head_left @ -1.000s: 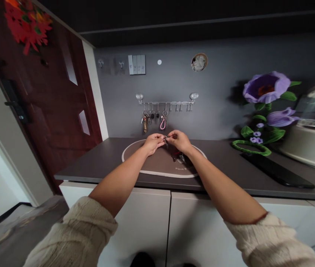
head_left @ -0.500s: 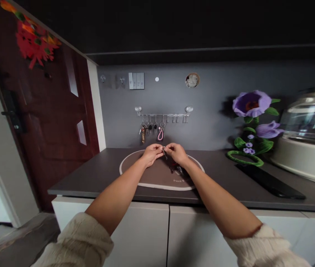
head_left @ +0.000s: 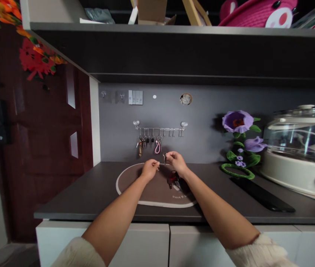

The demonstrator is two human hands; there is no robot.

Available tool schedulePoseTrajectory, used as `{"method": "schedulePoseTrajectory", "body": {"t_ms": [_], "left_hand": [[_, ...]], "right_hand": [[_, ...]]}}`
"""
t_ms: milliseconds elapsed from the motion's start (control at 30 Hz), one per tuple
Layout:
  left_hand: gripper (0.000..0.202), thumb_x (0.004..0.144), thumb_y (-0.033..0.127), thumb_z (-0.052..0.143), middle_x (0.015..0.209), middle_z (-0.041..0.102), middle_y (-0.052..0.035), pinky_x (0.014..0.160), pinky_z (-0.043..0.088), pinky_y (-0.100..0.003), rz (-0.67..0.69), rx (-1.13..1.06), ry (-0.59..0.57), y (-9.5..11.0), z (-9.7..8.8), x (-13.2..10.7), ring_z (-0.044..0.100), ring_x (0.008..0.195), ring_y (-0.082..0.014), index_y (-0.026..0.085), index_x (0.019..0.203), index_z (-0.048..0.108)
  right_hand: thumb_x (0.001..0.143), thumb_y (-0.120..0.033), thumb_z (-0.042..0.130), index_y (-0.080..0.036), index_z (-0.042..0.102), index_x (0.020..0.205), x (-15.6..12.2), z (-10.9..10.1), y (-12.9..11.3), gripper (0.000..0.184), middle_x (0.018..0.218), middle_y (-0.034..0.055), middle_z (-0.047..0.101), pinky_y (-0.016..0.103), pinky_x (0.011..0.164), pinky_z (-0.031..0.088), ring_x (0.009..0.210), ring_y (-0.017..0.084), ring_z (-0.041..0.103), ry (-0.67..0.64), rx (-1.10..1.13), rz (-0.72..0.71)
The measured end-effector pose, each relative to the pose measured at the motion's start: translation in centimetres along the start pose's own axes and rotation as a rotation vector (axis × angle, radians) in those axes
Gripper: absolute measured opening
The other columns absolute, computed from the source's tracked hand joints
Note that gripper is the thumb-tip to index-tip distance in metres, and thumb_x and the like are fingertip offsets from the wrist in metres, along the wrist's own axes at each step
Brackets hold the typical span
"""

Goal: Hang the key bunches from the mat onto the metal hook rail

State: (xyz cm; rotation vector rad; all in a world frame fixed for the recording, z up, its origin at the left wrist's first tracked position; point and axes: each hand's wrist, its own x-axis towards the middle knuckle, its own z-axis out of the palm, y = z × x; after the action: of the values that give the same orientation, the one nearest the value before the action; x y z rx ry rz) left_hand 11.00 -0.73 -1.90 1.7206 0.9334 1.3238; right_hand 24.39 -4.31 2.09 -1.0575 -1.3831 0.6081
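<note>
My right hand (head_left: pixel 176 162) pinches a small key (head_left: pixel 165 159) by its ring, and the key hangs down above the back of the mat. My left hand (head_left: pixel 150 170) is just to the left and lower, apart from the key, with its fingers pressed together; anything in them is too small to make out. Behind both hands, several keys (head_left: pixel 147 141) and a pink loop key fob (head_left: pixel 158 147) hang from a clear hook rail (head_left: pixel 160 129) on the grey wall. More keys with dark red parts (head_left: pixel 174 181) lie on the brown mat (head_left: pixel 135 185), partly behind my right wrist.
On the right stand purple craft flowers (head_left: pixel 237 121), a long black object (head_left: pixel 263 194) and a white appliance with a clear cover (head_left: pixel 293 159). Overhead, a dark shelf (head_left: pixel 157 52) juts out. A dark red door (head_left: pixel 49 155) is on the left.
My hands have moved apart. The right one lifts the key toward the rail, while the left has drawn away from it. The view has tilted up, bringing the shelf's contents into sight.
</note>
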Motion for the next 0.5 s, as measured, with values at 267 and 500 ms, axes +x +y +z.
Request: {"method": "schedulePoseTrajectory", "body": {"t_ms": [267, 500], "left_hand": [[0.016, 0.073, 0.027, 0.049, 0.057, 0.055, 0.0007, 0.051, 0.037, -0.021, 0.072, 0.195, -0.022, -0.9, 0.4, 0.3, 0.049, 0.050, -0.0089, 0.015, 0.062, 0.052], [0.016, 0.073, 0.026, 0.048, 0.059, 0.055, -0.0005, 0.053, 0.038, -0.020, 0.043, 0.195, -0.029, -0.9, 0.5, 0.3, 0.049, 0.052, -0.0087, 0.014, 0.064, 0.053]], "right_hand": [[0.075, -0.017, 0.044, -0.016, 0.047, 0.068, 4.4, -0.1, -3.6, 0.008, 0.063, -0.0016, 0.052, 0.024, 0.058, 0.047, 0.053, 0.006, 0.049, 0.082, 0.280, 0.168], [0.075, -0.009, 0.044, -0.016, 0.047, 0.066, 8.2, 0.8, -4.6, 0.012, 0.053, -0.0035, 0.050, 0.020, 0.050, 0.046, 0.045, 0.004, 0.046, 0.245, 0.333, 0.221]]}}
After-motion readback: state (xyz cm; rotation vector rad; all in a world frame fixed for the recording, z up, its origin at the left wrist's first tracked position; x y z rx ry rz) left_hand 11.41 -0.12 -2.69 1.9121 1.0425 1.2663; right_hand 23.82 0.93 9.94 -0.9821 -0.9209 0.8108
